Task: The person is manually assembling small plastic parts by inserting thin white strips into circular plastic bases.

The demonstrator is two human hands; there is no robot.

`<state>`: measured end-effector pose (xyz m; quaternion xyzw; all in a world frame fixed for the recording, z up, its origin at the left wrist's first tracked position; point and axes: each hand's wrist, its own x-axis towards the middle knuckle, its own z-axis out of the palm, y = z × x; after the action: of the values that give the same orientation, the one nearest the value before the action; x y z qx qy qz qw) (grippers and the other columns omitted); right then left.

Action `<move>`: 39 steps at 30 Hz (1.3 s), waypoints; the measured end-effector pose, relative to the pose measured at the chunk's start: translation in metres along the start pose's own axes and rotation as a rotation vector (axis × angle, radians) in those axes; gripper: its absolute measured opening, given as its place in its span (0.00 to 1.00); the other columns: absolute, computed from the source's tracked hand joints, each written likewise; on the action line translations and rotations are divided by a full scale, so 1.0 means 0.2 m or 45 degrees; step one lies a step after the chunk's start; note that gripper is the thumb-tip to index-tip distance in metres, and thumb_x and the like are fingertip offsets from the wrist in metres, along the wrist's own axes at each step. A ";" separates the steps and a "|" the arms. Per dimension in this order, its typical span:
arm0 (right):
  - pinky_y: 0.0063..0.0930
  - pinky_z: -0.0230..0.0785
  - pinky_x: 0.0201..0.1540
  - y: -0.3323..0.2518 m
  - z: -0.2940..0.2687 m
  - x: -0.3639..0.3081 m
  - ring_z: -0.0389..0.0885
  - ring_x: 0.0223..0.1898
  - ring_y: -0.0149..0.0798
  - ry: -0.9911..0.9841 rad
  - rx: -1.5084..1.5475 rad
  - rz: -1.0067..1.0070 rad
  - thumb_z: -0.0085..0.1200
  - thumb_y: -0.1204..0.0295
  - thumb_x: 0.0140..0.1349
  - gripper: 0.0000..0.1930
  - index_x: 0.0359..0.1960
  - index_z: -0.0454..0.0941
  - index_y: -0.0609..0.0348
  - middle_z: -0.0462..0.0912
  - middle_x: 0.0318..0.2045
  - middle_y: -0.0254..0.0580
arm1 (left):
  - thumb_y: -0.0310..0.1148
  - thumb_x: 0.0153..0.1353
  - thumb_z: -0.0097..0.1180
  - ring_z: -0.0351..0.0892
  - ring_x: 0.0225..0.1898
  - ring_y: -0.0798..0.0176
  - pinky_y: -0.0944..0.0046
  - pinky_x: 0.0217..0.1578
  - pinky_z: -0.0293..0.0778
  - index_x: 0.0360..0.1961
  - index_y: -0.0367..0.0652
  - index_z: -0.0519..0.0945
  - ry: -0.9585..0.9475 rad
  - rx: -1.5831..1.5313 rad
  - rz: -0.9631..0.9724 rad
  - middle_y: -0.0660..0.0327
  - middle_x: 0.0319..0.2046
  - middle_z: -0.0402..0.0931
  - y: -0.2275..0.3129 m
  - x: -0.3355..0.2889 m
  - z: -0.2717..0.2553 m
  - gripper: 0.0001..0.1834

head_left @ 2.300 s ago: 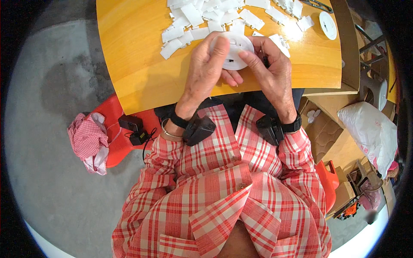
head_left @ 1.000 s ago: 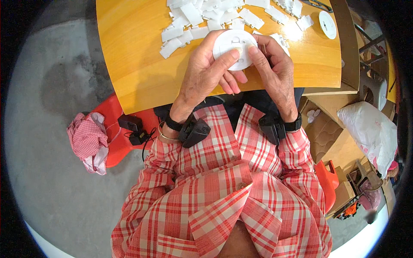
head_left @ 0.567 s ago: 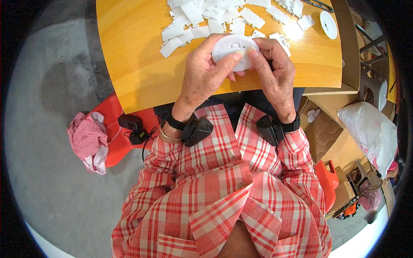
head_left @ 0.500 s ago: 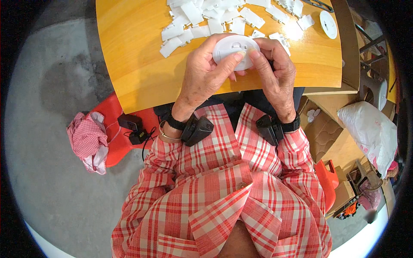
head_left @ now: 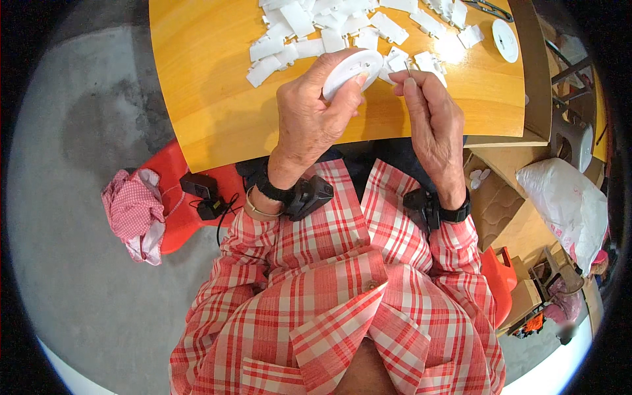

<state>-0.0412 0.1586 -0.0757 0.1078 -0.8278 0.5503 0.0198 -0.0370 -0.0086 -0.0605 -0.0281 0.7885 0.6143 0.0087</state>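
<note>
My left hand (head_left: 308, 112) holds a round white plastic disc (head_left: 350, 71), tilted, with its thumb on the face and the other fingers behind. A small slot and raised details show on the disc's face. To the right and apart from the disc, my right hand (head_left: 436, 118) is closed in a pinch on a small thin sliver (head_left: 408, 70), too small to name. Flat white plastic pieces (head_left: 297, 21) with small tabs lie in a loose heap just beyond both hands.
A second white disc (head_left: 505, 41) and a dark slim tool (head_left: 488, 9) lie at the right of the yellow wooden table (head_left: 220, 105). A red chair (head_left: 172, 227) at left bears a checked cloth (head_left: 135, 214) and black adapters (head_left: 210, 207). A white plastic bag (head_left: 566, 207) is at right.
My right hand has left the disc and moved right, now pinching a thin sliver. The disc stays in my left hand, turned more on edge.
</note>
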 end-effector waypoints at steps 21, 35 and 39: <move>0.33 0.67 0.20 -0.10 0.04 -0.02 0.77 0.19 0.45 0.083 -0.438 -0.154 0.55 0.74 0.56 0.07 0.32 0.68 0.55 0.74 0.16 0.44 | 0.25 0.54 0.55 0.81 0.26 0.58 0.66 0.26 0.75 0.40 0.41 0.79 0.076 0.191 0.199 0.52 0.28 0.80 -0.03 -0.01 0.02 0.11; 0.34 0.66 0.20 -0.09 0.04 -0.02 0.77 0.19 0.46 0.099 -0.453 -0.200 0.54 0.74 0.57 0.07 0.33 0.68 0.56 0.75 0.17 0.45 | 0.24 0.54 0.56 0.80 0.24 0.60 0.67 0.25 0.74 0.40 0.41 0.79 0.083 0.182 0.216 0.53 0.26 0.79 -0.03 0.00 0.02 0.11; 0.32 0.66 0.20 -0.10 0.04 -0.02 0.75 0.20 0.42 0.089 -0.642 -0.311 0.53 0.76 0.53 0.08 0.32 0.67 0.55 0.72 0.18 0.40 | 0.25 0.54 0.56 0.81 0.25 0.60 0.66 0.26 0.75 0.40 0.41 0.79 0.072 0.231 0.206 0.53 0.27 0.80 -0.02 0.00 0.02 0.11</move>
<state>-0.0316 0.1440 -0.0614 0.1796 -0.9182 0.3240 0.1406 -0.0363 -0.0061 -0.0656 0.0190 0.8404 0.5382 -0.0606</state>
